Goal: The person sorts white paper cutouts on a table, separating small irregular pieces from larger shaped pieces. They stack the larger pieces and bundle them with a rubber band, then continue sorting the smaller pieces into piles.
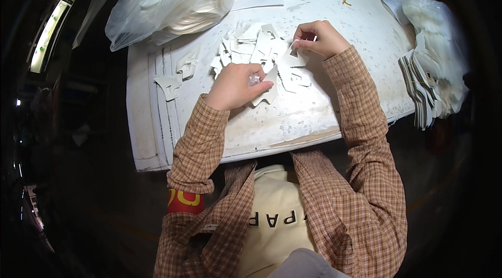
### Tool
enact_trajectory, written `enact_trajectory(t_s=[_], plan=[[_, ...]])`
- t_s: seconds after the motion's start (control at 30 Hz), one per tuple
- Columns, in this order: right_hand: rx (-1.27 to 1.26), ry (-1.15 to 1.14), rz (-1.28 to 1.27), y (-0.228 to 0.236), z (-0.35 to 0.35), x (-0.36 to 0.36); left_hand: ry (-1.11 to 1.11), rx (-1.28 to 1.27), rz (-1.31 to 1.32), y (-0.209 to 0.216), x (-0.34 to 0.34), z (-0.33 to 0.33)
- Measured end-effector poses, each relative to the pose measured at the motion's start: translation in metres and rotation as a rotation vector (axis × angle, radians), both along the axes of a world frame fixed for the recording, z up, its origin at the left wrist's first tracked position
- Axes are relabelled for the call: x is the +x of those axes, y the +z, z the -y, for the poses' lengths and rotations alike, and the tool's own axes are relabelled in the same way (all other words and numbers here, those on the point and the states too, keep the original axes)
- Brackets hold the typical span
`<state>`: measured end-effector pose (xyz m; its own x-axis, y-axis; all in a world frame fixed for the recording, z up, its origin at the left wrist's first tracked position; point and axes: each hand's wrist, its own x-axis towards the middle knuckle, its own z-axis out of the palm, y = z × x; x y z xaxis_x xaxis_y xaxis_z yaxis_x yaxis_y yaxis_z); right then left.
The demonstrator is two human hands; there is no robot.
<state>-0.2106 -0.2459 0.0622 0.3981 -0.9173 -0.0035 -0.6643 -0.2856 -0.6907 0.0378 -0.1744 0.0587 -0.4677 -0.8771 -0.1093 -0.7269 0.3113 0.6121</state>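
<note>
"Notched white piece [299,60], and it's the right hand [322,39] on it! Thumb and forefinger pinch its upper edge; the rest hangs below and to the left of the fingertips, at the right side of the heap of cut-outs [264,50]."

"Which way does its long axis run?"

"Too foreshortened to call. But the right hand is plainly the nearer one."

"And the left hand [235,85]?"

"Lower down, at the heap's near side, with the thumb against a second white piece [270,95]. That one lies to the right of the fingers, slanting from upper right to lower left. Fingers curled round something clear and shiny [254,79]; whether they pinch the piece as well, I can't tell."

"Any writing out there?"

"Dark capitals across the cream shirt [277,246], upside down from here and partly covered, plus a yellow marking on the red armband [183,209]. On the pieces themselves, no label I can make out."
</note>
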Motion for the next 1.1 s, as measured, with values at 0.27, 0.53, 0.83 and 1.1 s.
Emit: enact_trajectory(t_s=[0.27,0.53,0.83,1.1], plan=[[-0.243,0.089,-0.052,-0.015,0.0,0.011,-0.037,-0.078,0.231,-0.006,-0.002,-0.013],[-0.242,0.142,-0.028,-0.016,-0.004,0.019,-0.119,-0.118,-0.093,0.0,0.004,-0.01],[-0.187,0.116,-0.061,-0.022,-0.007,0.032,0.236,0.173,-1.211,0.001,0.004,-0.001],[0.148,0.019,0.736,-0.007,-0.007,0.023,0.348,0.411,-1.298,-0.014,-0.006,0.0]])
